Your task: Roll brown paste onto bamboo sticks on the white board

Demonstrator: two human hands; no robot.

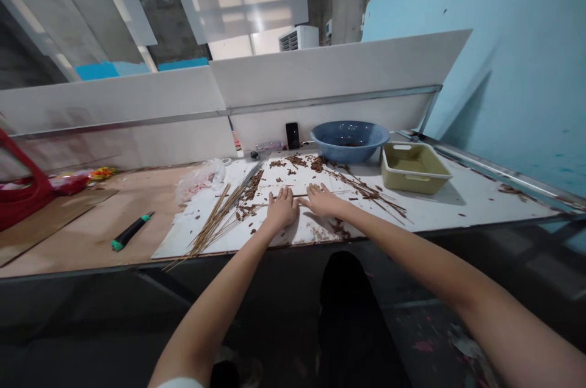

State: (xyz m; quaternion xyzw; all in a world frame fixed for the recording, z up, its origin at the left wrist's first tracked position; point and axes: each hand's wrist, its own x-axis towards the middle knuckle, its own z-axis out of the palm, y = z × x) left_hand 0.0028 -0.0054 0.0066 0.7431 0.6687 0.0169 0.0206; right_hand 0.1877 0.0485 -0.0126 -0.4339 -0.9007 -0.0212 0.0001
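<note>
- Held left hand (282, 209) and right hand (321, 201) palm-down over a stick (302, 196), with fingers extended, unclenched.
- Had it crosswise on the table (158, 186), long axis left to right, about equally near both.
- Had a basin (350, 152) beyond the right hand, with something dark inside, beside a tub (412, 183).

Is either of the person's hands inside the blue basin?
No: the left hand and right hand are over the white surface, in front of the blue basin.

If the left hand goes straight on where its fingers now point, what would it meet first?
The left hand would probably first meet the loose brown fragments just ahead; depth is hard to judge.
</note>
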